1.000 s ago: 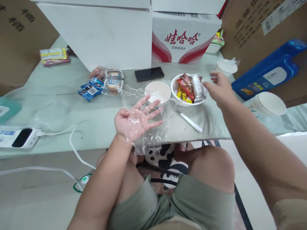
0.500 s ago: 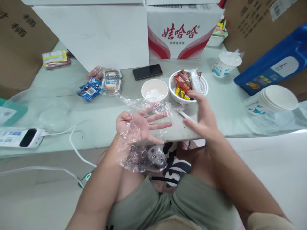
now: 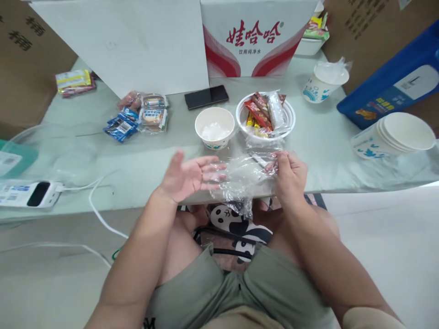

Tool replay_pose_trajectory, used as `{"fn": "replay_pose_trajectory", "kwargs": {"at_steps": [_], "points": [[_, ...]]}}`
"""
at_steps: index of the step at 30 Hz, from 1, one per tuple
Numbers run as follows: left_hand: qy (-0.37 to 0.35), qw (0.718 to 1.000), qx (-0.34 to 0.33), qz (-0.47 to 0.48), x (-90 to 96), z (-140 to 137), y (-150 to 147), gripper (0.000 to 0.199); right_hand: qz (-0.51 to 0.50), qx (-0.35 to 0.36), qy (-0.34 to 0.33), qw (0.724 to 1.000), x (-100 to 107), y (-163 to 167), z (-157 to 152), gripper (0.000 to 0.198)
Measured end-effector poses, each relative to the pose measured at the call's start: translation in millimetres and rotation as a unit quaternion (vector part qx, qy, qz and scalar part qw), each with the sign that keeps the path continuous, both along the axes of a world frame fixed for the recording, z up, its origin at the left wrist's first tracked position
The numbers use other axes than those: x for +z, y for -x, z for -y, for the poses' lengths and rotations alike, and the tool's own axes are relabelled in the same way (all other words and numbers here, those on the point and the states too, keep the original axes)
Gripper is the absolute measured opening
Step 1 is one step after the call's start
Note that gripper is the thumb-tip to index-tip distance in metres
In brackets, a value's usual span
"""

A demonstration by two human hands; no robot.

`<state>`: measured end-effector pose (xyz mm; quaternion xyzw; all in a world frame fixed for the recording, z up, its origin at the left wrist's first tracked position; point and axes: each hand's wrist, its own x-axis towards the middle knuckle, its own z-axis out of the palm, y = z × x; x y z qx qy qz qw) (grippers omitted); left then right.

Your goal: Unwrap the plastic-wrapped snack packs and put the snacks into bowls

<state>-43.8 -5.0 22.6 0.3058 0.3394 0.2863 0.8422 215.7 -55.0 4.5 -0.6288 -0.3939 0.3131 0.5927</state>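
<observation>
My right hand [image 3: 291, 176] pinches the edge of a thin, crinkled sheet of clear plastic film [image 3: 245, 176]. The film stretches leftward and hangs over the table's front edge. My left hand [image 3: 192, 176] is open, palm turned up and inward, with its fingertips at the film's left side, partly seen through it. Just beyond stands a paper bowl [image 3: 214, 118] with white, translucent material inside. Beside it a white plastic bowl [image 3: 291, 119] holds several wrapped snacks [image 3: 262, 112]. Something thin and white lies under the film near my right fingers; its kind is unclear.
A black phone [image 3: 206, 97] lies before the white carton [image 3: 257, 45]. Packaged snacks [image 3: 152, 116] sit to the left, near a power strip [image 3: 39, 194] with a white cable. Stacked paper bowls [image 3: 368, 141], a paper cup [image 3: 317, 89] and a blue container [image 3: 387, 91] stand on the right.
The clear film has moved from over my left hand toward the right. My right hand, earlier spread, is now closed on it. My left hand has come clear of most of the film.
</observation>
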Motion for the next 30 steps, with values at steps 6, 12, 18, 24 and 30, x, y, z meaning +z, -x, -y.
{"fn": "replay_pose_trajectory", "kwargs": {"at_steps": [6,12,18,24,30], "points": [[-0.071,0.973,0.125,-0.179,4.9,10.7,-19.8,0.036,-0.031,0.049,-0.011,0.998,-3.7,0.8,2.7,0.043],[-0.141,0.931,0.258,-0.217,7.1,-5.3,-0.2,0.033,-0.042,0.016,0.035,0.998,-5.7,-4.6,-2.2,0.051],[-0.145,0.923,0.291,-0.204,6.5,-7.8,3.8,0.033,0.052,0.107,0.067,0.991,-10.8,-17.4,-5.9,0.030],[-0.140,0.946,0.208,-0.205,8.0,-8.8,5.7,0.033,0.188,0.163,0.008,0.968,-8.8,-20.2,0.8,0.072],[-0.148,0.958,0.126,-0.211,5.3,-9.9,6.3,0.032,0.190,0.146,0.031,0.970,-3.0,-10.6,-1.6,0.021]]}}
